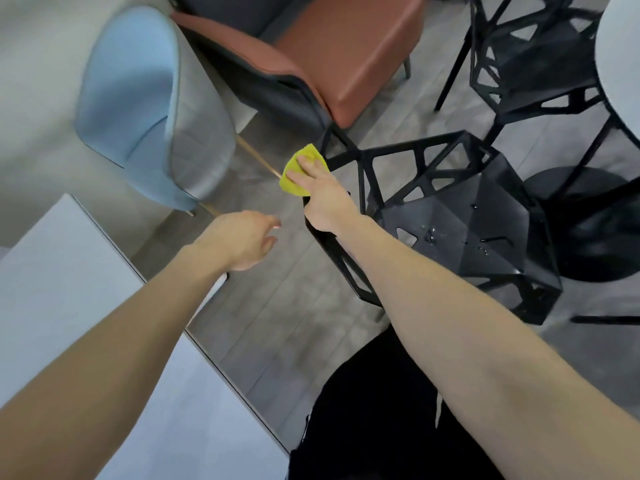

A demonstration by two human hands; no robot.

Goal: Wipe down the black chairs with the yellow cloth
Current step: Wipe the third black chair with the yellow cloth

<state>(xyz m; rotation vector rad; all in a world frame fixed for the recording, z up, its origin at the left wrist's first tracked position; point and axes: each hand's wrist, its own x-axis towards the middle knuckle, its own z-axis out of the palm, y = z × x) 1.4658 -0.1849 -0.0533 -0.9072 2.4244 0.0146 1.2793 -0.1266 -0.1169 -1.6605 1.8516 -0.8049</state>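
A black chair with an open geometric frame stands in front of me, with water drops on its seat. My right hand presses the yellow cloth against the top edge of this chair's backrest, fingers spread flat over the cloth. My left hand hovers to the left of the backrest, fingers loosely curled and apart, holding nothing. A second black chair of the same design stands farther back at the upper right.
A blue-grey upholstered chair stands at the left and an orange-brown chair behind the cloth. A white table fills the lower left. A round white table edge and its dark base are at the right.
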